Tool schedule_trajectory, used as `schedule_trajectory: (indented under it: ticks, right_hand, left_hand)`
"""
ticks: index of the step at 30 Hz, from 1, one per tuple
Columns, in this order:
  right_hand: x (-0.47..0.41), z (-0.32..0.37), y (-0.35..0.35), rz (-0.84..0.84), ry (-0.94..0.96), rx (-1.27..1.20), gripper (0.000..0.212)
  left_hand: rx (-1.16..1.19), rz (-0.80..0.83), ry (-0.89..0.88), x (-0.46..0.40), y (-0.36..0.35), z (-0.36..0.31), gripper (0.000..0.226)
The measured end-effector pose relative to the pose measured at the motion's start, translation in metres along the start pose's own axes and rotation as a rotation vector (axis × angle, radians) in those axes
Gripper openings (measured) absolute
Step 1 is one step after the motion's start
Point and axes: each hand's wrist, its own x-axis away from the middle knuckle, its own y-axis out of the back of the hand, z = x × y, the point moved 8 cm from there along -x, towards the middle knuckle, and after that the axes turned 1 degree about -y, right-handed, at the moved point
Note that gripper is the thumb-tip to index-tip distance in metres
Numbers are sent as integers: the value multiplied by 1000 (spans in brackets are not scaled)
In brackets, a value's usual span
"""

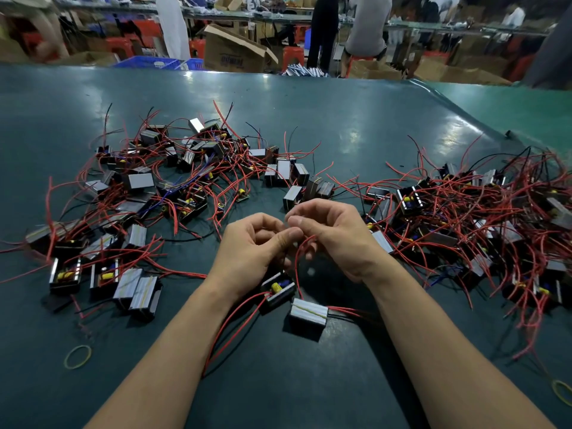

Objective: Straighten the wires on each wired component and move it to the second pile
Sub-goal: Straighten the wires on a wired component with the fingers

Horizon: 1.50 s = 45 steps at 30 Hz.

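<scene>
A small black wired component [277,289] with a yellow capacitor lies on the green table just below my hands. One of its red wires [297,264] loops up between them. My left hand [250,249] and my right hand [334,233] meet above it, thumbs and fingertips pinching that red wire. Its other red and black wires trail toward me under my left forearm. A second component [309,314] with a silvery top lies beside it, on the right. One pile of components [173,187] spreads to the left, another tangled pile [483,218] to the right.
Yellow rubber bands lie at the near left [77,356] and near right [561,393]. The table edge [464,109] runs diagonally at the right. Beyond the table are cardboard boxes [232,51], blue crates, red stools and people at other benches.
</scene>
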Motion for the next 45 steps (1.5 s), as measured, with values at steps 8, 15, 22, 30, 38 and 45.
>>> schedule_trajectory:
  ticks: [8,15,22,30,38,45]
  right_hand:
    - [3,9,9,-215,124,99,6]
    - [6,16,16,-264,133,258,7]
    - [6,19,30,-330,116,407,16]
    - [2,6,22,-134,-58,54,11]
    - [2,11,21,-177,26,309,11]
    - [3,13,28,-231,43,375,15]
  left_hand:
    - [-117,-21,-26,-1,-1,2,12]
    - [-139,-84,-83,1,2,-2,2]
    - [-238,-125,-135,2,3,-8,10]
    - [-181,-117,-117,2,5,-7,9]
    - [-205,-87,-127,3,2,-10,10]
    - [-234,-91,-143,3,2,-10,14]
